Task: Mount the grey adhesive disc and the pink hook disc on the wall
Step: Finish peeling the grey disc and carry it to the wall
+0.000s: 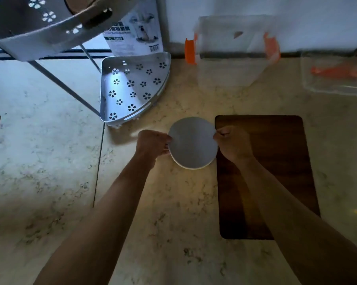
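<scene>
Grey disc: the grey adhesive disc (pixel 193 142) is held up over the marble floor (pixel 50 161), near the middle of the scene, its flat grey face toward the camera and a pale rim showing along its near edge.
Left hand: the left hand (pixel 154 145) pinches the disc's left edge, fingers curled tight around it.
Right hand: the right hand (pixel 233 144) grips the disc's right edge, thumb and fingertips closed on the rim.
Forearms: both bare forearms reach in from the near corners and meet at the disc.
Wooden board: a dark wooden board (pixel 276 161) lies flat on the floor to the right of the disc, partly under the right forearm.
Corner shelf: a white corner shelf (pixel 132 87) with flower-shaped cut-outs sits just beyond the disc to the left, tilted up toward the camera.
Second shelf: another white shelf with the same cut-outs (pixel 40 27) fills the far left corner, on thin metal rods.
Box: a printed cardboard box (pixel 136 31) stands behind the corner shelf.
Containers: a clear plastic container with orange clips (pixel 235 50) stands far right by the wall; a second clear box (pixel 336 75) beside it holds something orange, too blurred to name.
</scene>
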`<action>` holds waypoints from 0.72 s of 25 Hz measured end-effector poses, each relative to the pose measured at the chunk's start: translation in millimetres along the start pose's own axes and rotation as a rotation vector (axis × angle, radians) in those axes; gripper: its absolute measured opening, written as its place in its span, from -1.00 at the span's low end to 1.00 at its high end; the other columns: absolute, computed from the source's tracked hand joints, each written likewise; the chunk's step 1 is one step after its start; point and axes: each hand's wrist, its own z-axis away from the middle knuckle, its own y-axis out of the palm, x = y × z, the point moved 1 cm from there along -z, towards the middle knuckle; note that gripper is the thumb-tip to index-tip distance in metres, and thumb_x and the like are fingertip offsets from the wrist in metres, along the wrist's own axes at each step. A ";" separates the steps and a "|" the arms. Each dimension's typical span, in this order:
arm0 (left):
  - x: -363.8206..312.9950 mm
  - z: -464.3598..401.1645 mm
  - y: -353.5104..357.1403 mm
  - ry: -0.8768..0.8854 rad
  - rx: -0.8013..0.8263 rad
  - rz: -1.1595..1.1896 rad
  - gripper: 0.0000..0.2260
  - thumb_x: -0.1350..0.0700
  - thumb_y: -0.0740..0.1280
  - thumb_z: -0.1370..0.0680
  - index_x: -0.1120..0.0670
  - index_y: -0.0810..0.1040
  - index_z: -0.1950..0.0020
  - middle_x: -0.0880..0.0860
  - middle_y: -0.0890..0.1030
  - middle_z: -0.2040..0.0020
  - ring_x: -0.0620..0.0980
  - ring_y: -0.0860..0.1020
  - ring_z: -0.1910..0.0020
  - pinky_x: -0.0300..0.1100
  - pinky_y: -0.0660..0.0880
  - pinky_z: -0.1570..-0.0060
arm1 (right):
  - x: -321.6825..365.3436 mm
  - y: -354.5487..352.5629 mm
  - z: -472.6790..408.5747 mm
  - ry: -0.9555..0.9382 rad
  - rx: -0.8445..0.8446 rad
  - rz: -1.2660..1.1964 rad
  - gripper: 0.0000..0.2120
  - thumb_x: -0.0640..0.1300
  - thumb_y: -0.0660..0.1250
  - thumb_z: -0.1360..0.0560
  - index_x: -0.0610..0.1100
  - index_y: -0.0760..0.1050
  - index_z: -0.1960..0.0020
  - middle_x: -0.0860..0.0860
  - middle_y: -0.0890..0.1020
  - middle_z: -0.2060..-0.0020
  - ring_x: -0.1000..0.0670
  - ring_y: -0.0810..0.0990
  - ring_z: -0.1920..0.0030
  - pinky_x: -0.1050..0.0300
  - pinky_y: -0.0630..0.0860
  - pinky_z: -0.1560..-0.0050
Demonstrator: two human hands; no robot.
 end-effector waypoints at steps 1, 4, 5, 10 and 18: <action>-1.4 -3.6 2.6 0.002 -0.009 -0.004 -0.95 0.39 0.45 -0.37 0.30 0.61 0.26 0.18 0.67 0.37 0.08 0.67 0.43 -0.17 0.59 0.48 | -0.4 0.1 -3.8 -0.001 -0.006 0.010 -0.65 -0.13 0.27 -0.49 -0.26 0.41 0.42 -0.12 0.41 0.52 -0.02 0.32 0.48 0.10 0.23 0.39; -1.2 -16.0 10.2 0.029 -0.064 -0.020 -0.88 0.39 0.47 -0.36 0.22 0.61 0.31 0.17 0.68 0.36 0.08 0.68 0.39 -0.13 0.62 0.43 | -2.8 2.8 -13.7 0.026 -0.034 0.012 -0.62 -0.14 0.27 -0.47 -0.09 0.29 0.49 0.02 0.31 0.58 0.06 0.23 0.54 0.16 0.15 0.45; 0.3 -18.8 11.3 0.049 -0.080 -0.043 -0.89 0.38 0.47 -0.37 0.20 0.63 0.29 0.17 0.69 0.33 0.08 0.69 0.37 -0.09 0.64 0.38 | -3.7 4.1 -14.6 0.034 -0.038 0.011 -0.61 -0.14 0.27 -0.47 -0.07 0.26 0.50 0.04 0.29 0.59 0.07 0.22 0.56 0.17 0.14 0.47; 7.0 -21.3 12.0 0.247 -0.113 -0.445 -0.89 0.25 0.43 -0.44 0.09 0.67 0.26 0.10 0.70 0.33 0.02 0.69 0.35 0.00 0.67 0.18 | -5.9 8.5 -13.0 0.039 -0.068 0.026 -0.59 -0.17 0.27 -0.48 -0.06 0.24 0.51 0.05 0.30 0.59 0.06 0.24 0.59 0.21 0.13 0.49; 4.6 -18.2 23.5 0.382 -0.245 -0.718 -0.86 0.19 0.35 -0.45 0.22 0.67 0.22 0.08 0.64 0.32 -0.03 0.51 0.38 -0.20 0.37 0.32 | 1.7 8.5 -14.1 0.094 -0.068 0.181 -0.74 -0.14 0.34 -0.50 -0.15 0.62 0.34 -0.05 0.61 0.45 0.01 0.55 0.48 0.23 0.38 0.54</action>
